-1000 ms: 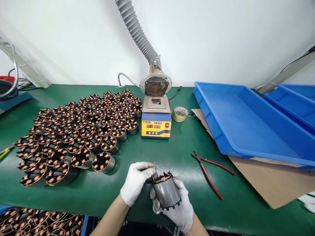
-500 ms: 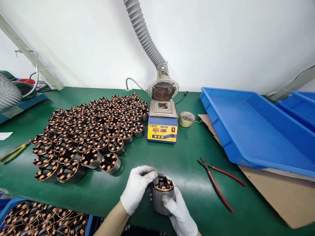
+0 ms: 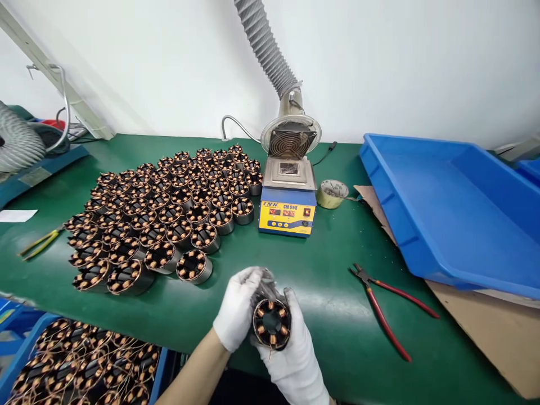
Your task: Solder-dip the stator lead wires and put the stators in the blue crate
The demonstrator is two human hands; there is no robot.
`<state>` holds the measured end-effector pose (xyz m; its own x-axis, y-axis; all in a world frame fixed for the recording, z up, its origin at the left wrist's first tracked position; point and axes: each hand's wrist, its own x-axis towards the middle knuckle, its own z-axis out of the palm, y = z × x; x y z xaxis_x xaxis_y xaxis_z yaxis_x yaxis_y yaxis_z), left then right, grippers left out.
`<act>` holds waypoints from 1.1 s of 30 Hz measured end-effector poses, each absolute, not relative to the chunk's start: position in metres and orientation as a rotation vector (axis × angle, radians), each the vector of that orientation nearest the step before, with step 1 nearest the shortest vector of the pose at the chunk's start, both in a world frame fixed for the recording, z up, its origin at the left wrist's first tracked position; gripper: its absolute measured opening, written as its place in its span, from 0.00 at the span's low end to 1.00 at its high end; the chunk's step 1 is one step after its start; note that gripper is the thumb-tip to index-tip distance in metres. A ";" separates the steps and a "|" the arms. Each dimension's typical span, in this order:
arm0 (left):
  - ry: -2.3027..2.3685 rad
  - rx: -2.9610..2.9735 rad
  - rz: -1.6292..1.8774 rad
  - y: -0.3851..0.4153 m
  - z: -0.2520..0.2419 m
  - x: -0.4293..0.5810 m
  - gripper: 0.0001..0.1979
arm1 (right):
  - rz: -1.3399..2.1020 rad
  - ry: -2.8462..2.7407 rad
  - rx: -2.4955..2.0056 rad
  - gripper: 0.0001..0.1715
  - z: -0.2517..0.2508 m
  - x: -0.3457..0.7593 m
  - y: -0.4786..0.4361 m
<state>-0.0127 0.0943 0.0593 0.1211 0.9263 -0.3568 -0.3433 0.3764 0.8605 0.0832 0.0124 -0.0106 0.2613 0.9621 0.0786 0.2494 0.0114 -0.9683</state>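
A motor stator (image 3: 272, 346) with copper windings inside a dark metal ring is tilted so that its open end faces me, a short loose wire at its lower rim. My right hand (image 3: 295, 357), in a white glove, is wrapped around its right side and underside. My left hand (image 3: 240, 306), gloved too, is closed at the stator's upper left, its smudged fingers bent over the far edge. Whether those fingertips also pinch a wire is hidden. Pliers with red handles (image 3: 386, 320) lie to the right of my hands.
Rows of stators (image 3: 160, 208) cover the left of the green bench. Beyond my hands stand a solder pot (image 3: 287, 211) under an extraction duct (image 3: 270, 50) and a small tin (image 3: 333, 194). A blue tray (image 3: 447, 214) rests on cardboard at right; a blue crate (image 3: 158, 377) holds wired stators lower left.
The stator has been tipped from upright so its open end faces me. My left hand has moved over its far side. The whole view has shifted slightly.
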 end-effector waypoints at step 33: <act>1.218 0.833 0.735 0.097 0.077 -0.022 0.05 | 0.575 -1.550 -1.463 0.58 -0.009 0.091 0.020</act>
